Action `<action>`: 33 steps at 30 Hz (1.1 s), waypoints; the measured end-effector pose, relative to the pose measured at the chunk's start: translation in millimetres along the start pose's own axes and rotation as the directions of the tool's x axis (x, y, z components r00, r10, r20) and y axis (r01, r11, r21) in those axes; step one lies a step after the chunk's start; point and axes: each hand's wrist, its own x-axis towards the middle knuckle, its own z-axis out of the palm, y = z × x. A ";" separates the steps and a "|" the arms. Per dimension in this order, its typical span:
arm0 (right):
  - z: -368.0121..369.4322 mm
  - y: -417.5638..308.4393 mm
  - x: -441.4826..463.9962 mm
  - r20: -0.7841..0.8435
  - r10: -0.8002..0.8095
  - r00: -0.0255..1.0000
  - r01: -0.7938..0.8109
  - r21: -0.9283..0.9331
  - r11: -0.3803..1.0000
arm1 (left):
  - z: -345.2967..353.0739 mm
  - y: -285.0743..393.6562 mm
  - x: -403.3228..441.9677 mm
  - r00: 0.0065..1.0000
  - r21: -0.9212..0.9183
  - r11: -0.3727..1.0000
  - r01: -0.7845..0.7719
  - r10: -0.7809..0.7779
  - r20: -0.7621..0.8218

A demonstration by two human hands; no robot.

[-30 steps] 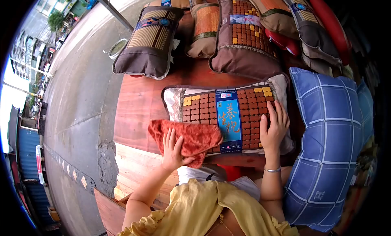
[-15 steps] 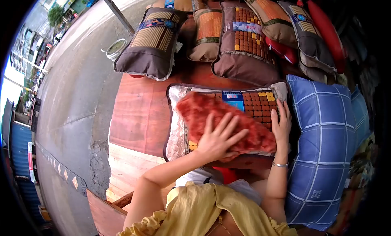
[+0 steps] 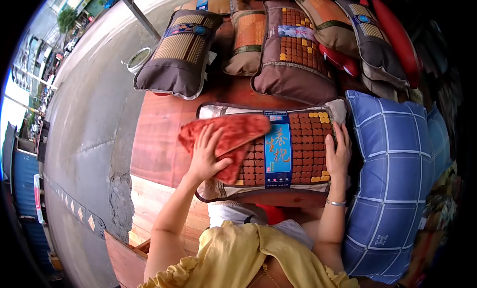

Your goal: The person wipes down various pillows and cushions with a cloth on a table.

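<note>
My left hand [image 3: 204, 156] lies on a red plush cloth [image 3: 243, 126], fingers stretched out over it and thumb apart. The cloth covers the left part of a beaded pillow [image 3: 308, 144] with brown tiles, yellow corner tiles and a pale, dark-edged border. Its right corner is blurred. Across the pillow's middle runs a blue paper band [image 3: 278, 154] with orange characters. At the pillow's right end rests my right hand [image 3: 339, 151], fingers extended, a silver bracelet on the wrist.
Several pillows stand along the back, including a grey one with a striped panel [image 3: 181, 54] and a brown tiled one [image 3: 295, 64]. To my right is a blue checked pillow [image 3: 392, 183]. The reddish wooden table [image 3: 159, 139] borders a paved road [image 3: 89, 124] on the left.
My left hand and the red cloth have moved left across the pillow, uncovering the blue band and middle tiles. My right hand stays at the right end. The view has shifted slightly.
</note>
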 end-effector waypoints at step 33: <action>4.7 7.8 -3.0 -0.073 -0.078 0.994 0.079 0.013 0.997 | -2.2 57.6 10.3 0.996 0.186 0.980 -0.074 0.065 0.053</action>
